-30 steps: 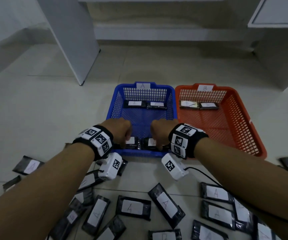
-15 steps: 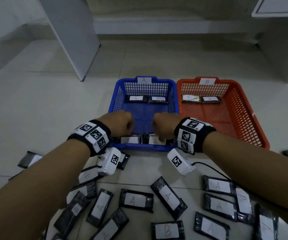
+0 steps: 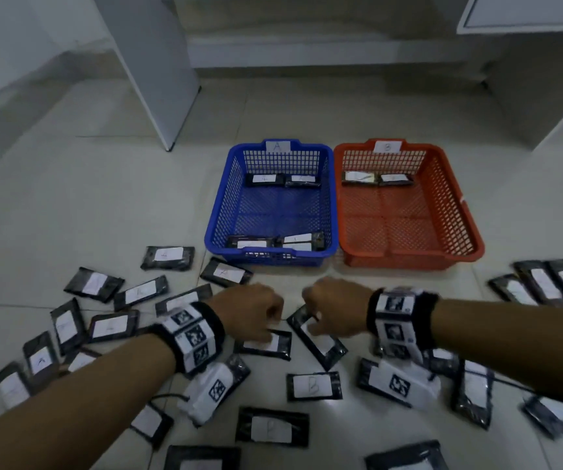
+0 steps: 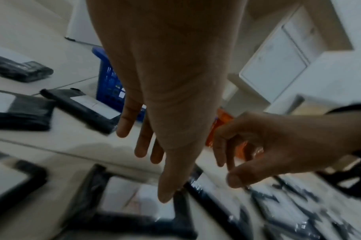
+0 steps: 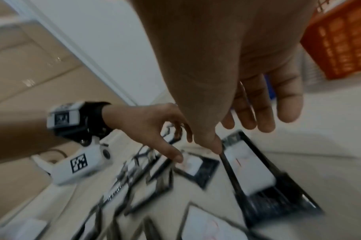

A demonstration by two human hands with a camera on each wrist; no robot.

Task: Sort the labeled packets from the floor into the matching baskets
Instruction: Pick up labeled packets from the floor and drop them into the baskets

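Note:
The blue basket (image 3: 217,228), tagged A, holds two black packets at its far end and two at its near end (image 3: 273,242). Beside it, the orange basket (image 3: 473,232), tagged B, has two packets at its far end. Both hands are low over the floor in front of the blue basket, holding nothing. My left hand (image 3: 256,313) reaches down with straight fingers, and its thumb touches a white-labeled packet (image 4: 134,194). My right hand (image 3: 327,310) hangs over a slanted packet (image 5: 249,170), with its thumb tip at that packet's edge.
Several labeled packets lie scattered on the tiled floor at left (image 3: 110,327), at right (image 3: 544,283) and near me, including one marked B (image 3: 314,385). A white panel (image 3: 158,62) stands behind at left. A white cabinet stands at right.
Both hands have drawn back from the near end of the blue basket down to the floor packets. Two packets now lie where the hands were. The fingers have gone from curled to straight.

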